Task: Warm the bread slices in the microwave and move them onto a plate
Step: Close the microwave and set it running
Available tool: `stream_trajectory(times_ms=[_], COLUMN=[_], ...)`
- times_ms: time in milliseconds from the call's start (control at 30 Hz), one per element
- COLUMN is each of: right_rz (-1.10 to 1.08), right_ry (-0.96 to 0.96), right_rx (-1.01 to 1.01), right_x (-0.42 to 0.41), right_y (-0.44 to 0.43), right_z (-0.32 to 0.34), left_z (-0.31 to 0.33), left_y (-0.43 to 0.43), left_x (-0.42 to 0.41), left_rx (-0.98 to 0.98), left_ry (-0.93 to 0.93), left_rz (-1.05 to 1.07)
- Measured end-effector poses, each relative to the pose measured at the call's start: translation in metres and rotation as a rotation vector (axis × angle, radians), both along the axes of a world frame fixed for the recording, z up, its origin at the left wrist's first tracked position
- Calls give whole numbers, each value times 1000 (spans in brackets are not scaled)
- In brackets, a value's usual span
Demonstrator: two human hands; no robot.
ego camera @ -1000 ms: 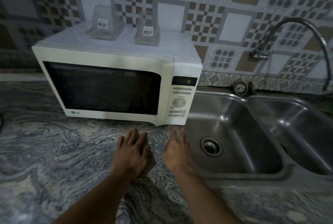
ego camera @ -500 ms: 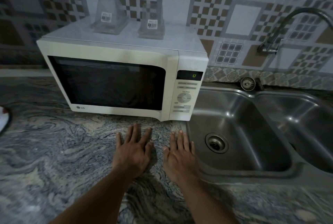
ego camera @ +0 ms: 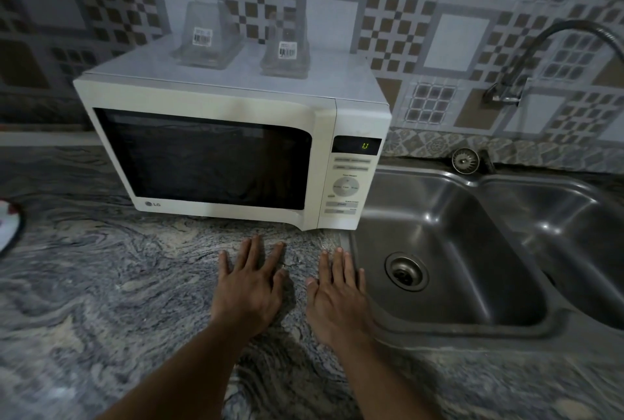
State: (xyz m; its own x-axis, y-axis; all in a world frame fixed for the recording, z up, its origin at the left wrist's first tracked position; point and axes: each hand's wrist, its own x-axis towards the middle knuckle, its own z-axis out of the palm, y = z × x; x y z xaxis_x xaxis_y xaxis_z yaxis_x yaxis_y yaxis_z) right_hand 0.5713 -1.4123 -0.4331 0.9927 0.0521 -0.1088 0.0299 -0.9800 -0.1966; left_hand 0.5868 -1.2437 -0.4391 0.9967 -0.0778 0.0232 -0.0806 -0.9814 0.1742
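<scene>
Rests left hand [ego camera: 248, 288] and right hand [ego camera: 337, 294] flat on the desk [ego camera: 101, 301], holding nothing, before the closed microwave [ego camera: 219, 156]. Shows no bread slices — perhaps behind the dark door. Risks sliding it toward the sink [ego camera: 456, 325] by yanking the door.

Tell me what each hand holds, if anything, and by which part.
Nothing is held. The left hand and right hand lie flat on the countertop, fingers straight.

microwave [ego camera: 216, 105]: white plastic, semi-gloss casing, dark glossy door glass. countertop [ego camera: 101, 284]: polished veined stone. sink [ego camera: 456, 328]: brushed stainless steel. containers [ego camera: 206, 38] on top: clear plastic. wall tiles [ego camera: 405, 21]: glazed.
</scene>
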Motion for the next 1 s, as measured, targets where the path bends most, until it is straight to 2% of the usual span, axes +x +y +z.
stream_trajectory(times_ms=[1000], right_rz=[5], right_ry=[27], right_rx=[-16], right_x=[-2], right_y=[1], right_z=[3], left_z=[4], left_y=[-1], left_x=[-2], left_rx=[20], left_ry=[21], left_rz=[-4])
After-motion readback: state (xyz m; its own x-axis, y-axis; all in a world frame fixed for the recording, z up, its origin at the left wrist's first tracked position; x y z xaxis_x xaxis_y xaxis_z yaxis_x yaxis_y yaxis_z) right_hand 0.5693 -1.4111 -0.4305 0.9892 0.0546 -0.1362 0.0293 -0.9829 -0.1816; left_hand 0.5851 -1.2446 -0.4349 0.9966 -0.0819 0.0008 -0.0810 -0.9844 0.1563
